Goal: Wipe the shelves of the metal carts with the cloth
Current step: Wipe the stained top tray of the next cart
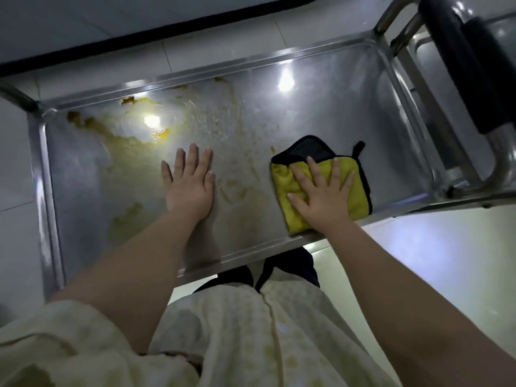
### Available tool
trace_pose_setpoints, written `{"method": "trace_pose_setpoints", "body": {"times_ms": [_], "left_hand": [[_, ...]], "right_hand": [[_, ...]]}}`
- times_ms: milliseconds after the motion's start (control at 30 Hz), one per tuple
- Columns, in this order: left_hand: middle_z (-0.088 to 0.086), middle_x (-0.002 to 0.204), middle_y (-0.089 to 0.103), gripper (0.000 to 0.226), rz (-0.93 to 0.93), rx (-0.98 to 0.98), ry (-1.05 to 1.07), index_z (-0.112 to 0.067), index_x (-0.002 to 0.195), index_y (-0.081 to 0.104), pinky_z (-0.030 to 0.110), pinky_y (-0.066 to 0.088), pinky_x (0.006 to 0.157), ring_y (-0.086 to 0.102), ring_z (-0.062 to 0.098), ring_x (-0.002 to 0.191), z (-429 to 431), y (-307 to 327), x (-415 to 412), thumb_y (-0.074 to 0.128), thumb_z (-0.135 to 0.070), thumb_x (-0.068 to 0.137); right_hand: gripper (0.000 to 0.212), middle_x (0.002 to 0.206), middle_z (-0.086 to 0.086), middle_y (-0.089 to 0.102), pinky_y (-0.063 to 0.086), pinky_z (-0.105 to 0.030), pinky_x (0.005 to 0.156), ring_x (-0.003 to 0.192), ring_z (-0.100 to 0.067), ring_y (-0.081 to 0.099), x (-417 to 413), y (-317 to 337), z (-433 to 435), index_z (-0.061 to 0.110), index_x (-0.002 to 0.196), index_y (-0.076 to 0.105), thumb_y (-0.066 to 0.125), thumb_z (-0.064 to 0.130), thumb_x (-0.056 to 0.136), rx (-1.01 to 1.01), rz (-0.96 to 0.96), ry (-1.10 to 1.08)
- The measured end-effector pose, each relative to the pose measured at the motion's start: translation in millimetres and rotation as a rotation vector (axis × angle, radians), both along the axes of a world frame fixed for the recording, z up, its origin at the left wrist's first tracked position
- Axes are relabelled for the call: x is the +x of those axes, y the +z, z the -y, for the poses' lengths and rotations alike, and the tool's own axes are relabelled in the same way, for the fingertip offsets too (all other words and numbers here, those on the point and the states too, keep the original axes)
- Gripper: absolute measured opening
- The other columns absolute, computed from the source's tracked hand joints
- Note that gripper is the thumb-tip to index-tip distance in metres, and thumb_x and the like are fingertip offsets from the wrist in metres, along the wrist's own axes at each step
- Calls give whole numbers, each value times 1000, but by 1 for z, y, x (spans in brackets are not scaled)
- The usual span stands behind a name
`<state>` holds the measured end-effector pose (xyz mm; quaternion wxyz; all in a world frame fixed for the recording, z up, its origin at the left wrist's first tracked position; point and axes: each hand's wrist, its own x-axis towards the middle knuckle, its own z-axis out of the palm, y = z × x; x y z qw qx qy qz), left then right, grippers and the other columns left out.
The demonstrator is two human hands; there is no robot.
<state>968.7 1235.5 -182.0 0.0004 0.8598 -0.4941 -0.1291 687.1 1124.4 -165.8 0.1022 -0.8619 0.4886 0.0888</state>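
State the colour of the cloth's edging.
Black, bordering the yellow cloth; head view.

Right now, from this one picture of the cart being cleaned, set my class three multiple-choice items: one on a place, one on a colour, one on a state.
1. Where on the shelf does the cloth lie?
A. near the right end
B. at the left end
C. in the far left corner

2. What colour is the cloth's top face?
A. blue
B. yellow
C. white

3. How is the left hand?
A. gripping the cloth
B. flat on the shelf, fingers straight
C. clenched in a fist

Answers:
1 A: it lies under the right hand, away from the spill.
2 B: it is yellow with a black edge.
3 B: the palm is down on bare metal.
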Motion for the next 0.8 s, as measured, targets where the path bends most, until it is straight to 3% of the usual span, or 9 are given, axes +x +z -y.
{"method": "trace_pose_setpoints", "body": {"times_ms": [167,333,433,567,667,800], "left_hand": [[-8,163,-7,55,-14,-2,-5,-42,152,-4,51,-12,117,-12,18,149,-4,-1,0,4,-47,98],[-7,163,-6,54,-5,-35,-1,-41,153,-3,48,-14,116,-10,18,149,-17,-2,-4,6,-46,100],[-7,163,-6,54,-14,-44,4,-41,152,-6,50,-11,117,-10,18,149,-18,-4,-4,6,-46,100],[-7,163,-4,55,-29,-55,5,-40,152,-5,52,-7,118,-7,19,149,-13,-4,-2,7,-45,99],[-8,163,-5,55,-29,-44,8,-41,151,-9,53,-5,118,-6,19,150,-5,-3,0,6,-46,98],[-9,163,-5,55,-49,-54,19,-41,152,-5,51,-8,118,-7,18,149,2,-1,1,9,-46,99]], "right_hand": [[67,163,8,-7,-11,-72,107,144,-44,-20,23,-1,-73,53,149,-2,9,77,88,15,-37,122],[63,164,5,2,-4,-75,107,145,-48,-10,24,-2,-95,50,151,3,11,72,93,25,-35,197],[61,164,4,8,-2,-76,106,145,-50,-4,45,1,-69,51,150,11,17,70,93,15,-13,174],[60,163,10,-8,-15,-73,104,143,-45,-19,117,-3,20,58,145,-7,8,73,89,66,15,26],[62,163,10,-10,-18,-73,102,142,-46,-21,171,-3,82,58,145,-6,7,75,87,132,11,-78],[68,163,8,-7,-17,-73,102,143,-46,-20,185,0,90,52,148,-3,5,77,85,93,-32,-47]]}}
